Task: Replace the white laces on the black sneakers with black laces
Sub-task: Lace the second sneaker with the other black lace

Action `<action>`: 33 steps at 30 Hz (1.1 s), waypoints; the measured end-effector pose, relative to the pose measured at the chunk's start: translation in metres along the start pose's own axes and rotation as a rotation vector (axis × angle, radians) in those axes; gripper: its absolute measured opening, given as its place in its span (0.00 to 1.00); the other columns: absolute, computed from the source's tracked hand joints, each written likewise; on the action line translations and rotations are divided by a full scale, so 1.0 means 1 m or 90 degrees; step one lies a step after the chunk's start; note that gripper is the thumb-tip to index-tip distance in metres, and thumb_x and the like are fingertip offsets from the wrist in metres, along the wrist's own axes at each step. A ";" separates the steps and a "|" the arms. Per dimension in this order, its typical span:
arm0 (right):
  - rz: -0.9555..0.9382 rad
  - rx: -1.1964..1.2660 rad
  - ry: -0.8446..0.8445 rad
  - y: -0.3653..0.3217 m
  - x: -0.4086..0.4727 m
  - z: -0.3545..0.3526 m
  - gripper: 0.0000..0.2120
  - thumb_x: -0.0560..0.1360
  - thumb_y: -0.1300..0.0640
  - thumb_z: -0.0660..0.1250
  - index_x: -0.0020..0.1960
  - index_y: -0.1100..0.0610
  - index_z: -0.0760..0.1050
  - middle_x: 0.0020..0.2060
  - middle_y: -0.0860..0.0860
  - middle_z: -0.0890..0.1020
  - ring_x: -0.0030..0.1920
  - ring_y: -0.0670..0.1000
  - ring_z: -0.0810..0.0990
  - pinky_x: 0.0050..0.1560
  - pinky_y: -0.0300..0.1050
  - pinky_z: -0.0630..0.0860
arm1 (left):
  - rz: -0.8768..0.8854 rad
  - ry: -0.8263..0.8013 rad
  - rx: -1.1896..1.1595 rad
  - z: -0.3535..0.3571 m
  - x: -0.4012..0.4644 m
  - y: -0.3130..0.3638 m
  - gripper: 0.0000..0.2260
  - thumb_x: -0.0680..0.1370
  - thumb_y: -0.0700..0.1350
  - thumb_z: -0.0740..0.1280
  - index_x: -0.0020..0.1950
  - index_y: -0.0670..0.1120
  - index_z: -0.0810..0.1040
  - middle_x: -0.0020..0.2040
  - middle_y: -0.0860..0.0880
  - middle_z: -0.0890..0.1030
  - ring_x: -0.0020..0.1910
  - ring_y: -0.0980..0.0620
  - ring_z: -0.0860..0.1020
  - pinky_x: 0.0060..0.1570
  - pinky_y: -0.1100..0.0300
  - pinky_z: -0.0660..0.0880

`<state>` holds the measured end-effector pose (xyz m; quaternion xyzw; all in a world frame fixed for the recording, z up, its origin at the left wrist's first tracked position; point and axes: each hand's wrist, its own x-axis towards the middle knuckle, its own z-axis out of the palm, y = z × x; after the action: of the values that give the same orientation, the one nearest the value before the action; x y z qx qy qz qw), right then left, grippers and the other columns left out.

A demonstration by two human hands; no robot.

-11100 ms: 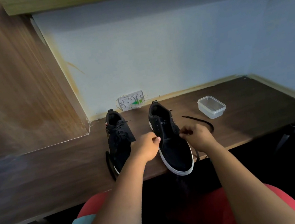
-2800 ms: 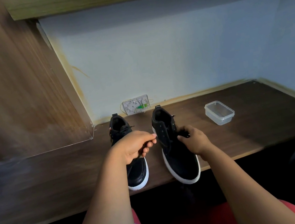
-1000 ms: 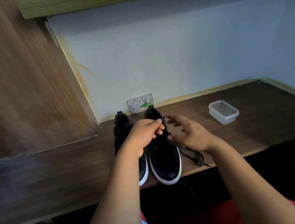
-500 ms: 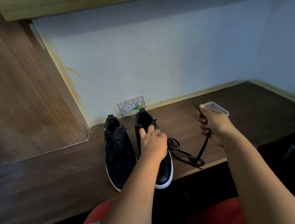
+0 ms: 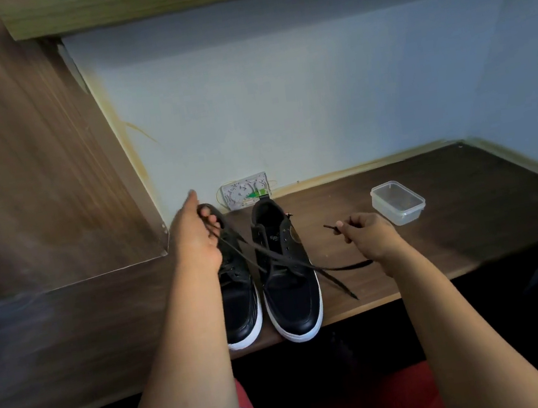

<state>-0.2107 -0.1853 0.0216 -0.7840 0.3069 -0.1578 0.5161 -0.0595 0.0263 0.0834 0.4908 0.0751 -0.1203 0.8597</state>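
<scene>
Two black sneakers with white soles stand side by side at the centre of the frame, toes toward the viewer and reaching the front edge of the brown desk (image 5: 472, 230). The left sneaker (image 5: 239, 298) is partly hidden behind the left forearm; the right sneaker (image 5: 288, 280) shows in full, its toe sole just over the desk's front edge.

The left hand (image 5: 196, 238) is raised above the heel of the left sneaker, its fingers curled round one part of a black lace (image 5: 268, 255). From there the lace runs down and to the right across the right sneaker's eyelets; one strand trails on to the desk near the front edge, another passes to the right hand (image 5: 368, 234). That hand hovers over the desk right of centre, thumb and forefinger pinching the lace close to its tip, which sticks out to the left.

A clear plastic box (image 5: 398, 202) with its lid on sits on the desk just beyond the right hand, apart from it. A white socket plate (image 5: 245, 195) is on the pale wall behind the sneakers, at desk level. A wooden panel (image 5: 28, 151) fills the left of the frame, its lower corner close to the left hand. To the right of the box the desk runs bare to the corner of the wall.
</scene>
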 end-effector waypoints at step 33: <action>-0.009 -0.067 -0.012 0.007 -0.007 0.051 0.09 0.78 0.50 0.65 0.44 0.54 0.79 0.32 0.47 0.78 0.36 0.48 0.75 0.36 0.39 0.68 | 0.055 -0.028 0.785 -0.051 0.020 0.006 0.15 0.76 0.54 0.68 0.53 0.43 0.78 0.54 0.42 0.81 0.50 0.43 0.78 0.50 0.53 0.74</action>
<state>-0.1894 -0.1466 -0.0059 -0.8135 0.3047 -0.1375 0.4759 -0.0396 0.0700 0.0574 0.8974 -0.0460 -0.1171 0.4229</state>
